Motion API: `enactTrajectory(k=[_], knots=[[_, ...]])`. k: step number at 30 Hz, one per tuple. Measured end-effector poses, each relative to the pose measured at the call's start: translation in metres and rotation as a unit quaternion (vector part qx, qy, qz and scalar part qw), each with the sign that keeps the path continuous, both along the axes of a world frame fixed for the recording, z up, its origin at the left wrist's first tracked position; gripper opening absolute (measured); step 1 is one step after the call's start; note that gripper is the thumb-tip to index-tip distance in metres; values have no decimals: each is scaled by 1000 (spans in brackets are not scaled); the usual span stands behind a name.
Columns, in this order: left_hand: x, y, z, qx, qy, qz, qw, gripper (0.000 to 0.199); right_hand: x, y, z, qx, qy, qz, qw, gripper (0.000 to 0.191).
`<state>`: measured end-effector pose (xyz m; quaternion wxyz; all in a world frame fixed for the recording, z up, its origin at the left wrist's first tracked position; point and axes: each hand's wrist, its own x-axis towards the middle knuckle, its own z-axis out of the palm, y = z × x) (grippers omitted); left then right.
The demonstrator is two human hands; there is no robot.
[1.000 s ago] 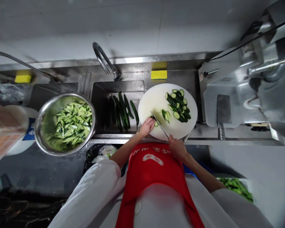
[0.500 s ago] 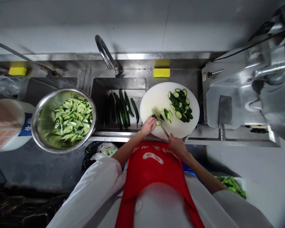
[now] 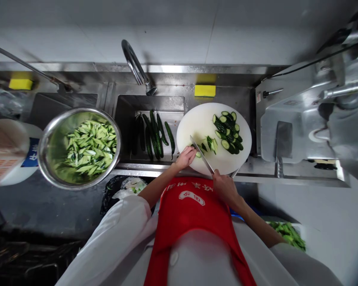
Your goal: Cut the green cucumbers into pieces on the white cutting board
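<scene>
My right hand point(image 3: 226, 186) is wrapped round the handle of a knife point(image 3: 203, 157), whose blade slants up and left across the white oval cutting board point(image 3: 188, 119). Close against the blade's left side, the curled fingers of my left hand point(image 3: 185, 157) press on cucumber slices point(image 3: 198, 154), which they partly cover. Right of the blade lie thin cut cucumber strips point(image 3: 211, 144). A heap of oval cucumber slices point(image 3: 228, 133) with dark green skin covers the board's right part.
Several whole cucumbers point(image 3: 157, 139) lie in the sink point(image 3: 167, 104) under a curved faucet point(image 3: 134, 65). Left of it stands a steel bowl point(image 3: 44, 159) of cucumber strips point(image 3: 89, 147). A yellow sponge point(image 3: 205, 91) sits behind the board. A cleaver point(image 3: 282, 145) lies at right on a steel machine point(image 3: 304, 119).
The camera view has shifted slightly. Both hands, the knife and the cucumber pieces keep nearly the same places on the board.
</scene>
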<state>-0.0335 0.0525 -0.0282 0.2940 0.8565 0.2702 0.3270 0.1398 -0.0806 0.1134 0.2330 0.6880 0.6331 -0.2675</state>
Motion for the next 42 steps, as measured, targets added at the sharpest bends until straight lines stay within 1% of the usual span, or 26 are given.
enactTrajectory(k=[3, 5, 7, 10, 13, 16, 22, 26, 30, 33, 35, 38, 42], knots=[[2, 0, 1, 8, -5, 5, 1000, 23, -1, 0, 1, -8, -4, -9, 1000, 31], [3, -1, 1, 9, -9, 9, 1000, 23, -1, 0, 1, 1, 2, -9, 1000, 31], [4, -2, 0, 2, -8, 14, 1000, 23, 0, 0, 0, 10, 13, -6, 1000, 31], [2, -3, -2, -15, -5, 21, 1000, 24, -1, 4, -3, -3, 14, -14, 1000, 31], [-3, -1, -4, -9, -13, 12, 1000, 23, -1, 5, -5, 4, 1, -14, 1000, 30], [-6, 1, -6, 9, -8, -1, 1000, 21, 1, 2, -3, 23, 8, 2, 1000, 29], [-5, 2, -8, 12, 15, -20, 1000, 24, 1, 1, 0, 2, 7, 0, 1000, 30], [-5, 1, -9, 2, 14, -11, 1000, 26, 2, 1, 0, 22, 24, 2, 999, 33], [-4, 0, -8, -16, 11, -7, 1000, 28, 3, -1, 0, -3, 18, -4, 1000, 32], [-4, 0, -8, -12, 5, -4, 1000, 28, 3, -4, -2, 10, 21, -3, 1000, 31], [-6, 0, -9, -11, 0, 0, 1000, 28, 2, -4, -4, -3, 28, -9, 1000, 30], [-11, 2, -12, -16, 1, -12, 1000, 29, 1, -3, -9, -26, 32, -24, 999, 30], [-16, 7, -12, -17, 3, -40, 999, 29, 3, -3, -7, -13, 34, -21, 999, 30]])
